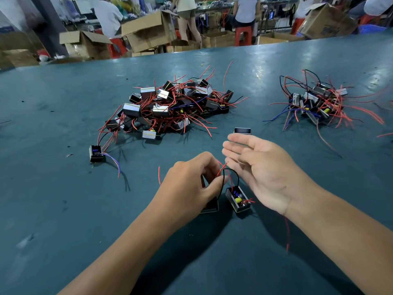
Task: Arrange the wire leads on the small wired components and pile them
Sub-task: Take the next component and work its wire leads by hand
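My left hand (191,184) curls over a small black component (210,206) on the teal table and pinches its red and black wire leads (223,171). Right beside it lies a second open-topped component (238,199) with a yellow part inside and a black lead looping up. My right hand (261,167) hovers just to the right, palm turned left, fingers straight and holding nothing. A large pile of components with red leads (170,107) lies farther back at centre. A smaller pile (316,103) sits at the back right.
A lone component with blue and red leads (96,154) lies at the left. Another single component (242,131) sits just beyond my right fingertips. A loose red wire (287,233) lies under my right wrist. Cardboard boxes (148,30), red stools and people stand beyond the table's far edge (276,42).
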Demonstrator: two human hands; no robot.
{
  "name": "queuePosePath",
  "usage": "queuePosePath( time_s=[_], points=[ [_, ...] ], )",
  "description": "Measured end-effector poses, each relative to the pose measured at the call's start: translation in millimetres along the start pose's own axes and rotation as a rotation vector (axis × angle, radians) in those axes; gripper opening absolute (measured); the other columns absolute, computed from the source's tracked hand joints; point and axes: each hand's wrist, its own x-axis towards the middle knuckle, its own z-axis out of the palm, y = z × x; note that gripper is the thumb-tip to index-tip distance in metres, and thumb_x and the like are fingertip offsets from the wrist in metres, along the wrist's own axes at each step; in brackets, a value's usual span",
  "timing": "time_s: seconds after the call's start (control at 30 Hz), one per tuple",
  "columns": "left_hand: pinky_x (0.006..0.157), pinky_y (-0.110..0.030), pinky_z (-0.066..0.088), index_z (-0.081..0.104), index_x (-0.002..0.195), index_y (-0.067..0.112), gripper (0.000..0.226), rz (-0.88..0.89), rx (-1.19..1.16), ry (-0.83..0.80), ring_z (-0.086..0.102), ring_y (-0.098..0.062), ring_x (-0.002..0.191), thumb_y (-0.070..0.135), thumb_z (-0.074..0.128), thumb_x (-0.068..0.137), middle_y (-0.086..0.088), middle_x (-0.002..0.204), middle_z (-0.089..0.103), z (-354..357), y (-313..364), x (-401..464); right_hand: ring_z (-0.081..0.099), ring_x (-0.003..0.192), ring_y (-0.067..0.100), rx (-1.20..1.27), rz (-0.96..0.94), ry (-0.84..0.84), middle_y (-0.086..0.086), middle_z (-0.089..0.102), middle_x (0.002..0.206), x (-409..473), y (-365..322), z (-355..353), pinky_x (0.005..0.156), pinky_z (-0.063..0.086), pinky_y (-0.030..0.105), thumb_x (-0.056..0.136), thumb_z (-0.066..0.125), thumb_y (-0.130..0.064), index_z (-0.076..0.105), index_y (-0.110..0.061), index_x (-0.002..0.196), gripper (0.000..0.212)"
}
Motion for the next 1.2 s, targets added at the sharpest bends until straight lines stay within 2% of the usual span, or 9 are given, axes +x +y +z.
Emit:
queuePosePath(
  time_s=[0.13, 0.27, 0.4, 0.5, 0.6, 0.77, 0.9, 1.03, 1.2],
  points=[
    [0.052, -0.013, 0.033, 0.049, 0.078, 0.037, 0.026, -0.001, 0.01, 0.014, 0.049, -0.004, 0.048, 0.033, 0.071, 0.092, 0.026, 0.066, 0.06, -0.4, -0.8, 0.0, 0.062, 0.109, 0.011, -0.324, -0.034, -0.008, 0.005, 0.066, 0.116, -0.8, 11.0, -2.8, 0.101, 0.048, 0.029, 0.098, 0.045, 0.008, 0.059, -0.006, 0.128, 0.036],
    [0.052, -0.017, 0.034, 0.052, 0.08, 0.034, 0.023, -0.034, 0.019, 0.067, 0.05, -0.002, 0.049, 0.035, 0.071, 0.092, 0.025, 0.066, 0.061, -3.6, -3.8, 0.5, 0.063, 0.076, 0.007, -0.601, -0.132, -0.051, -0.003, 0.073, 0.082, -5.3, 13.6, -5.5, 0.075, 0.049, 0.028, 0.093, 0.069, -0.015, 0.074, -0.013, 0.097, 0.007],
    [0.054, -0.024, 0.04, 0.054, 0.08, 0.033, 0.02, -0.068, -0.005, 0.083, 0.053, -0.004, 0.051, 0.035, 0.07, 0.091, 0.022, 0.066, 0.064, -4.2, -4.2, 0.3, 0.065, 0.068, 0.013, -0.76, -0.212, -0.086, 0.0, 0.074, 0.075, -8.5, 13.2, -5.8, 0.073, 0.053, 0.039, 0.092, 0.07, -0.02, 0.072, -0.017, 0.082, 0.011],
    [0.057, -0.03, 0.049, 0.057, 0.081, 0.032, 0.015, -0.075, -0.055, 0.087, 0.058, -0.009, 0.053, 0.044, 0.061, 0.089, 0.018, 0.066, 0.066, -4.9, -1.2, 0.4, 0.072, 0.069, 0.021, -0.696, -0.203, -0.091, 0.003, 0.075, 0.075, -9.1, 10.5, -8.6, 0.066, 0.054, 0.035, 0.094, 0.067, -0.017, 0.068, -0.015, 0.081, 0.013],
    [0.057, -0.035, 0.054, 0.06, 0.081, 0.031, 0.016, -0.081, -0.097, 0.099, 0.059, -0.011, 0.051, 0.042, 0.056, 0.092, 0.017, 0.068, 0.068, -6.0, 0.1, 0.0, 0.068, 0.062, 0.015, -0.732, -0.289, -0.038, -0.001, 0.073, 0.071, -6.2, 5.5, -15.1, 0.06, 0.052, 0.031, 0.093, 0.065, -0.014, 0.067, -0.019, 0.08, 0.014],
    [0.053, -0.037, 0.054, 0.061, 0.083, 0.031, 0.011, -0.109, -0.158, 0.086, 0.056, -0.015, 0.047, 0.036, 0.056, 0.092, 0.013, 0.067, 0.069, -5.7, 0.6, -0.2, 0.066, 0.067, 0.018, -0.73, -0.372, -0.058, -0.004, 0.073, 0.073, -7.9, 6.2, -18.2, 0.067, 0.052, 0.036, 0.091, 0.066, -0.014, 0.067, -0.022, 0.08, 0.014],
    [0.049, -0.025, 0.051, 0.064, 0.079, 0.028, 0.014, -0.112, -0.179, 0.094, 0.06, -0.009, 0.046, 0.03, 0.061, 0.093, 0.013, 0.066, 0.07, -4.4, 1.6, -0.9, 0.065, 0.066, 0.018, -0.689, -0.389, -0.09, -0.004, 0.074, 0.074, -8.8, 10.2, -18.1, 0.066, 0.053, 0.038, 0.092, 0.065, -0.012, 0.068, -0.021, 0.082, 0.014],
    [0.05, -0.019, 0.05, 0.066, 0.079, 0.024, 0.018, -0.145, -0.224, 0.103, 0.066, -0.01, 0.05, 0.019, 0.065, 0.097, 0.011, 0.069, 0.073, -3.7, 2.2, -0.7, 0.058, 0.057, 0.004, -0.604, -0.378, -0.111, -0.009, 0.068, 0.065, -8.1, 12.5, -17.9, 0.058, 0.046, 0.017, 0.092, 0.065, -0.016, 0.071, -0.023, 0.089, 0.01],
    [0.055, -0.037, 0.055, 0.067, 0.08, 0.024, 0.015, -0.183, -0.326, 0.086, 0.066, -0.016, 0.051, 0.022, 0.066, 0.094, 0.005, 0.071, 0.074, -4.2, 2.9, -0.1, 0.056, 0.057, 0.005, -0.598, -0.394, -0.08, -0.01, 0.064, 0.06, -4.9, 14.6, -19.0, 0.056, 0.043, 0.016, 0.093, 0.064, -0.019, 0.073, -0.021, 0.085, 0.013]
  ],
)
